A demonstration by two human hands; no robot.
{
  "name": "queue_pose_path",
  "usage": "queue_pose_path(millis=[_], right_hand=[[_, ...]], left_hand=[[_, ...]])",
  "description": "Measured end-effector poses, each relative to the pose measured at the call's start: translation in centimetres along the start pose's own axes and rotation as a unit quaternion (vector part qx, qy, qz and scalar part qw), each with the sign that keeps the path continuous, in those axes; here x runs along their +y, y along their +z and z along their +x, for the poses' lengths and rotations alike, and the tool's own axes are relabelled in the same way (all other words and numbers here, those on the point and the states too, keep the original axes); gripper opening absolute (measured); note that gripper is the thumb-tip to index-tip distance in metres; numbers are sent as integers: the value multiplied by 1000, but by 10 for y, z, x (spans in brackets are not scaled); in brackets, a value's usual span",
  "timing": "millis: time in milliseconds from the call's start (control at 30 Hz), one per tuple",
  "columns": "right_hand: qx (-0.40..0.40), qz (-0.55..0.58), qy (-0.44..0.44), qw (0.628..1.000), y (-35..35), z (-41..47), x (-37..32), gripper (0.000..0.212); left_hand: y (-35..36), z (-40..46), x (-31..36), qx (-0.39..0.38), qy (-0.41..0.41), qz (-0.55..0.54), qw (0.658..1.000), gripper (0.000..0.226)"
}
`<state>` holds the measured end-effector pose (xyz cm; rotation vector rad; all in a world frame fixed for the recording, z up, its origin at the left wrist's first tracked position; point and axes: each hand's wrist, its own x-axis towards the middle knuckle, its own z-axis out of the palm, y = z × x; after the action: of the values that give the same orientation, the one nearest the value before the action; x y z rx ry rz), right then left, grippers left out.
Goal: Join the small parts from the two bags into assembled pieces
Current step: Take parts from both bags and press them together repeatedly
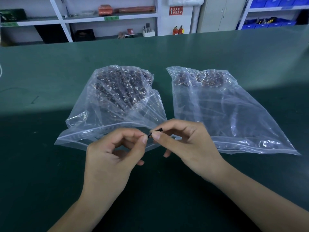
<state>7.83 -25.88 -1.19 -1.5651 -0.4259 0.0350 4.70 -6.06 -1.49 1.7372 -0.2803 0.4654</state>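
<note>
Small black part (154,132), thin and short, is pinched between both hands just above the near edge of a green table (50,81). Left hand (115,153) grips its left end between thumb and forefinger, the other fingers curled under. Right hand (185,143) grips its right end the same way, so the two hands nearly meet at the fingertips. Whether the part is one piece or two pressed together is too small to tell. Behind the hands lie two clear zip bags, side by side and slightly apart, mouths facing the person. Left bag (103,118) is heaped with small dark parts with pale ends and thin wires; its open mouth lies directly under the hands. Right bag (234,118) holds a similar, smaller heap at its far end. Beyond the table stand white shelves (63,19) and blue bins (267,24).
</note>
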Motion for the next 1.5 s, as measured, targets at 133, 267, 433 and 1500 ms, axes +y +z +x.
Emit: queue_pose_path(millis=[133, 267, 433, 1500], right_hand=[[5, -2, 1, 1000, -1, 0, -1, 7], [0, -5, -3, 1000, 0, 0, 0, 6], [-20, -41, -11, 999, -4, 1, -2, 9], [-49, -367, -27, 929, -108, 24, -17, 33]], left_hand=[[1, 0, 0, 2, -1, -3, 1000, 2], [2, 0, -1, 10, 0, 6, 1000, 8], [0, -1, -2, 5, -4, 1, 1000, 4], [75, 24, -15, -104, 373, 289, 876, 10]])
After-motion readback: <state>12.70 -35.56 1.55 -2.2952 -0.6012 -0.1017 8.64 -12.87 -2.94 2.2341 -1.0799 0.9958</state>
